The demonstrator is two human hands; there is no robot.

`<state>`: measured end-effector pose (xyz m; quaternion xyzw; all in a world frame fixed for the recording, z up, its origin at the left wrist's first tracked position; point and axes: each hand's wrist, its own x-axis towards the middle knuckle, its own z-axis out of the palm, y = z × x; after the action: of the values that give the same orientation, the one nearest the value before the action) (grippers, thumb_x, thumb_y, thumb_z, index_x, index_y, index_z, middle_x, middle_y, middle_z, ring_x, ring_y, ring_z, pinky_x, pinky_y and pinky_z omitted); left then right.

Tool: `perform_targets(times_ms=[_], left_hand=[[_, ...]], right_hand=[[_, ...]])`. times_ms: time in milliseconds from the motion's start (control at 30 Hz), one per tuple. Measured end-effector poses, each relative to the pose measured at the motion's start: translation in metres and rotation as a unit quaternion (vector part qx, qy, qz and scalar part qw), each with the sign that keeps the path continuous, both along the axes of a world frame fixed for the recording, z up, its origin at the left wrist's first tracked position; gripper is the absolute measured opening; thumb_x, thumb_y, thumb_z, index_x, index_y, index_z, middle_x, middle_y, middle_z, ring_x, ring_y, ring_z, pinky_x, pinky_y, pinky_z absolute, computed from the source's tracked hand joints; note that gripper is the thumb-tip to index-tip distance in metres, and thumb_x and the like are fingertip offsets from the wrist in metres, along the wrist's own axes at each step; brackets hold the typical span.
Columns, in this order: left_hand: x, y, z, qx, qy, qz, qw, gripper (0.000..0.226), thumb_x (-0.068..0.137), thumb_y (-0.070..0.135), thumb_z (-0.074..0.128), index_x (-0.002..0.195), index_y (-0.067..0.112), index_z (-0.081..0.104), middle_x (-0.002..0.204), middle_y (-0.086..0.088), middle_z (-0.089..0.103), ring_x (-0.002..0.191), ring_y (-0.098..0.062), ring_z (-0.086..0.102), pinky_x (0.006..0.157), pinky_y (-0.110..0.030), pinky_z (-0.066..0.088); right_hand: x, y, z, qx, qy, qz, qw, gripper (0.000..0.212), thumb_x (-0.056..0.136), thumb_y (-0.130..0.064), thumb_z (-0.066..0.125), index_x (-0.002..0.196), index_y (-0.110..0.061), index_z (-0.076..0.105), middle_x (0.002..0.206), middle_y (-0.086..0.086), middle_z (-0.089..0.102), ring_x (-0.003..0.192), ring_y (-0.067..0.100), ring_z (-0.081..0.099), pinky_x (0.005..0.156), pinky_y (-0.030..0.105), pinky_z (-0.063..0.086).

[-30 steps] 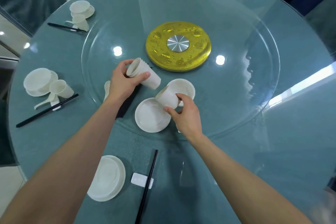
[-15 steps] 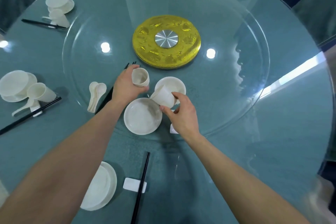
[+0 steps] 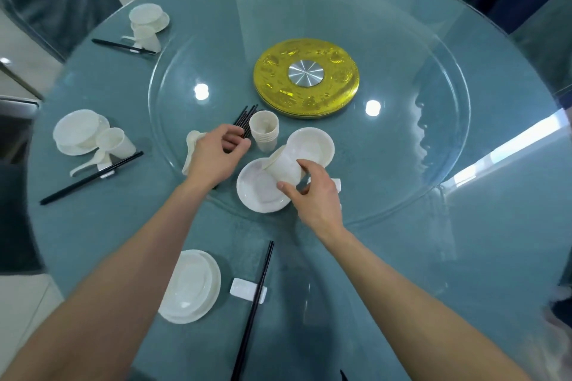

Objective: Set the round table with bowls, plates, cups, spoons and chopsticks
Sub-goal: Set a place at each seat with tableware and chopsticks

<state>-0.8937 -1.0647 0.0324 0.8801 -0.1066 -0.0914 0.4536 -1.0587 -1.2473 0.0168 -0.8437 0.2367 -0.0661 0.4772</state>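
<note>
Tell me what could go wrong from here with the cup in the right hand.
The right hand holds the single white cup tilted over the shallow white plate; it might slip or clip the plate. The left hand hangs beside the upright stack of white cups; a bump could topple it.

Restaurant dining room: round table (image 3: pixel 464 272) with glass turntable (image 3: pixel 402 164).

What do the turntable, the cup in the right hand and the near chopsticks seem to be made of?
Turntable: clear glossy glass; see-through, with bright reflections. Cup: matte off-white, thin-walled, probably plastic or paper. Chopsticks: smooth black, plastic or lacquered wood; cannot tell.
</note>
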Motion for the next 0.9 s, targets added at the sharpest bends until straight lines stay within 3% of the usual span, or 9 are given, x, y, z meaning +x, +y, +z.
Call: perform_targets(times_ms=[100, 233, 367, 533, 600, 733, 900], left_hand=[[-0.034, 0.012, 0.022, -0.050, 0.103, -0.061, 0.992, 0.067, 0.077, 0.070, 0.076, 0.127, 0.024, 0.071, 0.112, 0.004, 0.078, 0.099, -0.014, 0.077, 0.090, -0.042, 0.065], [-0.070, 0.026, 0.027, -0.052, 0.173, -0.135, 0.974, 0.077, 0.070, 0.061, 0.088, 0.132, 0.021, 0.069, 0.118, -0.003, 0.077, 0.107, -0.016, 0.076, 0.094, -0.044, 0.064], [-0.091, 0.045, 0.017, -0.023, 0.113, -0.123, 0.986, 0.068, 0.064, 0.053, 0.095, 0.123, 0.029, 0.072, 0.111, 0.004, 0.079, 0.105, -0.016, 0.076, 0.099, -0.043, 0.061], [-0.115, 0.068, -0.003, 0.066, 0.032, -0.122, 0.990, 0.069, 0.058, 0.059, 0.096, 0.118, 0.045, 0.064, 0.111, 0.024, 0.071, 0.101, 0.002, 0.068, 0.086, -0.028, 0.058], [-0.124, 0.072, -0.014, 0.100, 0.025, -0.128, 0.986, 0.070, 0.058, 0.059, 0.094, 0.118, 0.045, 0.063, 0.110, 0.026, 0.070, 0.098, 0.004, 0.068, 0.084, -0.031, 0.060], [-0.137, 0.079, -0.038, 0.145, 0.031, -0.142, 0.979, 0.066, 0.062, 0.049, 0.094, 0.119, 0.039, 0.063, 0.112, 0.020, 0.071, 0.102, -0.006, 0.070, 0.090, -0.043, 0.060], [-0.145, 0.081, -0.063, 0.181, 0.026, -0.164, 0.969, 0.067, 0.066, 0.046, 0.094, 0.123, 0.031, 0.061, 0.119, 0.013, 0.069, 0.108, -0.016, 0.067, 0.095, -0.045, 0.057]], right_hand=[[-0.009, 0.017, 0.000, 0.004, -0.003, 0.016, 1.000, 0.065, 0.087, -0.054, 0.082, 0.142, -0.031, 0.056, 0.135, -0.014, 0.063, 0.109, 0.019, 0.067, 0.097, 0.043, 0.056], [-0.023, 0.041, 0.000, 0.015, 0.009, 0.036, 0.999, 0.066, 0.087, -0.052, 0.081, 0.144, -0.030, 0.056, 0.135, -0.008, 0.066, 0.110, 0.023, 0.069, 0.097, 0.046, 0.057], [-0.045, 0.060, -0.004, -0.001, 0.030, 0.068, 0.997, 0.071, 0.087, -0.047, 0.081, 0.149, -0.030, 0.051, 0.141, -0.007, 0.063, 0.109, 0.022, 0.069, 0.096, 0.041, 0.057], [-0.081, 0.068, -0.013, -0.008, 0.066, 0.082, 0.994, 0.073, 0.089, -0.031, 0.074, 0.155, -0.028, 0.043, 0.154, -0.011, 0.051, 0.114, 0.024, 0.068, 0.103, 0.044, 0.054], [-0.093, 0.069, -0.016, -0.010, 0.077, 0.073, 0.994, 0.070, 0.090, -0.031, 0.072, 0.155, -0.026, 0.044, 0.155, -0.010, 0.051, 0.113, 0.025, 0.070, 0.104, 0.045, 0.054], [-0.110, 0.070, -0.020, -0.007, 0.087, 0.058, 0.995, 0.067, 0.092, -0.029, 0.071, 0.154, -0.023, 0.046, 0.153, -0.008, 0.053, 0.114, 0.027, 0.070, 0.104, 0.046, 0.054], [-0.119, 0.071, -0.024, -0.014, 0.092, 0.050, 0.994, 0.063, 0.095, -0.029, 0.071, 0.153, -0.023, 0.047, 0.149, -0.008, 0.054, 0.110, 0.026, 0.071, 0.102, 0.047, 0.055]])
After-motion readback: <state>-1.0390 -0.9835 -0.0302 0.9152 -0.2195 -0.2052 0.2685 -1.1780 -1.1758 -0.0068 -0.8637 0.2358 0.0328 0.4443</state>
